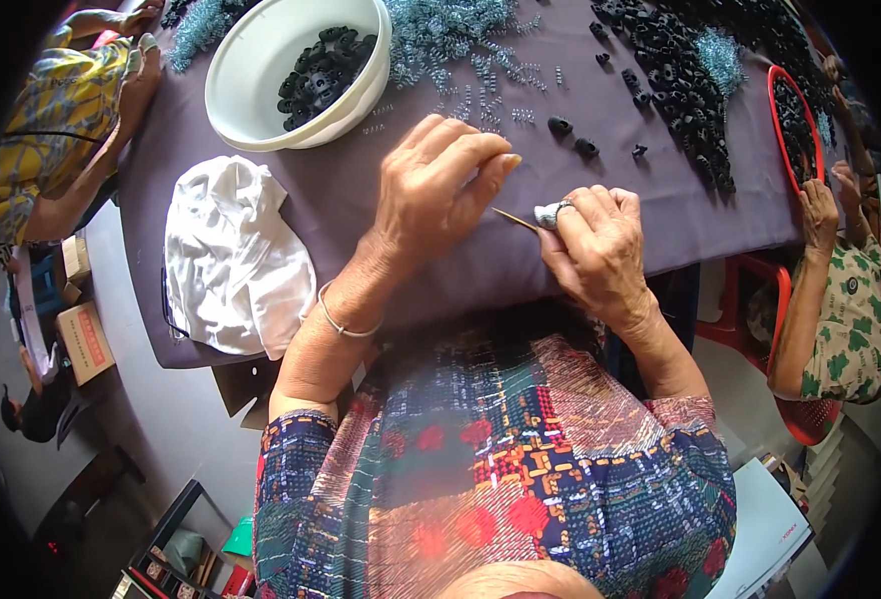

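Bright, even daylight, probably from the upper right; soft shadows under the hands on the purple table [650, 230]. Heavy fisheye bending, black vignette at corners. Centre sharp, rim slightly soft.

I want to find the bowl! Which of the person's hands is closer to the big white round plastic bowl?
Left. The left hand lies just below and right of the white round plastic bowl, apart from it. The right hand is farther right, holding a thin wooden stick.
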Demonstrator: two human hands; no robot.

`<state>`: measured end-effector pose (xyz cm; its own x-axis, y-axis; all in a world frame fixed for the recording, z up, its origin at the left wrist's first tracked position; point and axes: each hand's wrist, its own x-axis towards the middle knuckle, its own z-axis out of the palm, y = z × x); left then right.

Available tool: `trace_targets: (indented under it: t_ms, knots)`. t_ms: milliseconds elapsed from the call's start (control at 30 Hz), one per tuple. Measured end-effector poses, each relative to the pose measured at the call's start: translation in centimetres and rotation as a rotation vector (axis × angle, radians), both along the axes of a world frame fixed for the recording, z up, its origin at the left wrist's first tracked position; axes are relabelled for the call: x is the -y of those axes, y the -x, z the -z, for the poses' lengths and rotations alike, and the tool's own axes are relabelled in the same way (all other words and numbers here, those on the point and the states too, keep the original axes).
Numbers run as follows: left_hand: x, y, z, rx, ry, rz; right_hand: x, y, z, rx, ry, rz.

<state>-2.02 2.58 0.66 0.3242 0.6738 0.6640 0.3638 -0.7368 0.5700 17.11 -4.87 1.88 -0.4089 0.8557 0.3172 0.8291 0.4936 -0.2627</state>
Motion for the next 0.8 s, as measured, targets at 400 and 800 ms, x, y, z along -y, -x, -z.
trace_targets:
  t_ms: [400,800]
  knots:
    - [0.3,0.7,-0.4,-0.207,0.127,0.266,0.3,1.0,0.7,0.034,-0.108,0.051]
    - [0.9,0.1,1.1,-0.269,0.097,0.288,-0.4,0.7,0.8,-0.141,-0.185,0.0]
